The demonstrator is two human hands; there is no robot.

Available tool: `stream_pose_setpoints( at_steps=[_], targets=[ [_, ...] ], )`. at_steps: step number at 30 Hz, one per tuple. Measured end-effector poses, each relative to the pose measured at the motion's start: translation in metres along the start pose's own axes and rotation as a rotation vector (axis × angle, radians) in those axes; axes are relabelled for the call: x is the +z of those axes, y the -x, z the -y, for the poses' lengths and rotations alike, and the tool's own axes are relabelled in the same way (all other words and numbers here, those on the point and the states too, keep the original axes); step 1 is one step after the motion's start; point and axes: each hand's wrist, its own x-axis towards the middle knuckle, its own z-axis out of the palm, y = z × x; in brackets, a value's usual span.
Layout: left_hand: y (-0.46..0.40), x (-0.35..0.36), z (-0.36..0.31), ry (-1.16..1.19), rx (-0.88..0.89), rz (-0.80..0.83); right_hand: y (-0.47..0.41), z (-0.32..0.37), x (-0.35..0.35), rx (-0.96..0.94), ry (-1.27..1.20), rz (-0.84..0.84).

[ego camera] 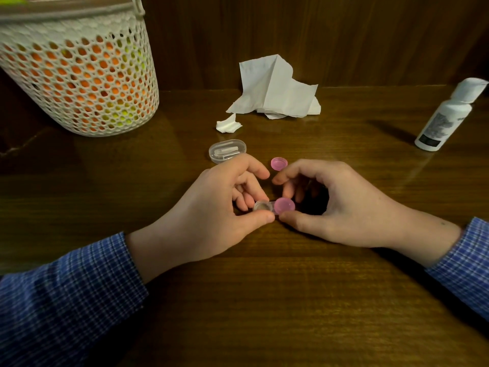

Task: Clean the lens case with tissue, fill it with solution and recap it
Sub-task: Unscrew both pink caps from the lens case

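Note:
The clear lens case (262, 206) lies on the wooden table between my hands. Its left well is uncapped. A pink cap (284, 205) sits on its right well. My left hand (225, 205) pinches the case's left end with thumb and fingers. My right hand (325, 202) grips the pink cap between thumb and curled fingers. A second pink cap (279, 163) lies loose on the table just beyond my fingertips. A crumpled white tissue (275, 91) lies at the back, with a small torn tissue piece (228, 125) in front of it. The white solution bottle (447, 116) stands capped at the far right.
A clear oval plastic box (227, 150) lies just beyond my left hand. A white mesh basket (79, 75) with orange and yellow contents stands at the back left. A dark wood wall (344, 35) closes the table's far edge.

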Motion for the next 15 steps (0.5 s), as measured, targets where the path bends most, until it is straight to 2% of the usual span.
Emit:
stream_pose_setpoints(
  at_steps=[15],
  targets=[
    [-0.0004, 0.0005, 0.0012, 0.008, 0.008, 0.001, 0.0004, 0.0001, -0.0011, 0.017, -0.057, 0.036]
  ],
)
